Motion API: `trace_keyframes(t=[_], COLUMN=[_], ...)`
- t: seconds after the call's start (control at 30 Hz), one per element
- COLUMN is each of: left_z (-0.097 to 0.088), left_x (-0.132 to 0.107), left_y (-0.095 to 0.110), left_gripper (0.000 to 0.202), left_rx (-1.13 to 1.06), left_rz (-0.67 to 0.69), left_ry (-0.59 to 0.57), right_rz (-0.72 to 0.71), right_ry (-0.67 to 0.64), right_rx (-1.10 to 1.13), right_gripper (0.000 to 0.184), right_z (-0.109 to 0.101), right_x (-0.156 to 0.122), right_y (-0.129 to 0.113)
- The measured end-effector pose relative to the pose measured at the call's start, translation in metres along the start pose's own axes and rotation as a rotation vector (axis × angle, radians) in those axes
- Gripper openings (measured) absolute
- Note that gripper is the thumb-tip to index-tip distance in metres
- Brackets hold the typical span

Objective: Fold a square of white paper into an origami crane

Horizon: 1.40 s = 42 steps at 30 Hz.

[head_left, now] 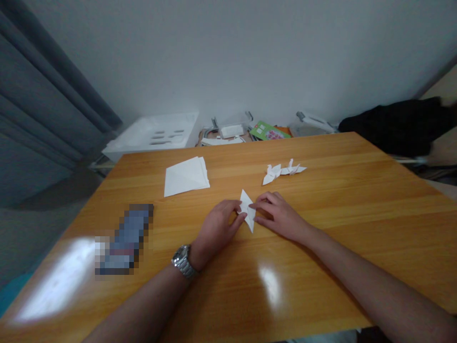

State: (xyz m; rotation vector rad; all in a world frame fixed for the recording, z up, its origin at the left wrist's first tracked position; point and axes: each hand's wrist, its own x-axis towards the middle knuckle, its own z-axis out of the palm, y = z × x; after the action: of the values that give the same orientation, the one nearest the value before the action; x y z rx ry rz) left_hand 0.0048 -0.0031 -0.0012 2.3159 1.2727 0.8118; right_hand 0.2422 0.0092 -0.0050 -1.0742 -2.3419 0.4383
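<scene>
A small diamond of folded white paper (244,196) lies on the wooden table between my hands, its long points facing away from and towards me. My left hand (218,225), with a metal watch (183,260) on its wrist, pinches the paper's left side between thumb and fingers. On the opposite side, the fingers and thumb of my right hand (276,214) touch the right edge. Two white paper cranes (272,174) stand beyond my right hand, close together. To the left of them is a stack of white paper sheets (186,176).
A pixelated flat rectangular object (128,240) lies left on the wooden table (321,295). Past the far edge are a white plastic basket (157,131), a green booklet (268,131) and clutter against the wall. Black cloth (396,126) lies at the right; a grey curtain hangs left.
</scene>
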Motion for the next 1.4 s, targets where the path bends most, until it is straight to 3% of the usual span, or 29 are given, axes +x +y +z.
trace_keyframes(t=[0.2,0.4,0.53,0.9,1.4], left_z=[0.0036,0.0048,0.004,0.0052,0.0043], left_x=[-0.0004,-0.0017,-0.0034,-0.0045,-0.0044], left_y=[-0.0061,-0.0082,-0.0079,-0.0095,-0.0085], left_gripper=[0.01,0.03,0.031,0.032,0.033], left_rx=[-0.007,0.092,0.179,0.183,0.203], left_rz=[0.028,0.067,0.066,0.057,0.073], left_ry=[0.022,-0.018,-0.013,-0.007,-0.016], right_rz=[-0.001,-0.004,0.014,0.079,-0.022], right_ry=[0.002,-0.005,0.024,0.087,0.054], right_rx=[0.004,0.026,0.069,0.091,0.12], right_gripper=[0.03,0.026,0.025,0.007,0.008], right_z=[0.0011,0.0017,0.0016,-0.0026,-0.0024], right_x=[-0.0003,-0.0004,-0.0003,0.0026,0.0011], right_y=[0.0028,0.003,0.0015,-0.0012,-0.0015])
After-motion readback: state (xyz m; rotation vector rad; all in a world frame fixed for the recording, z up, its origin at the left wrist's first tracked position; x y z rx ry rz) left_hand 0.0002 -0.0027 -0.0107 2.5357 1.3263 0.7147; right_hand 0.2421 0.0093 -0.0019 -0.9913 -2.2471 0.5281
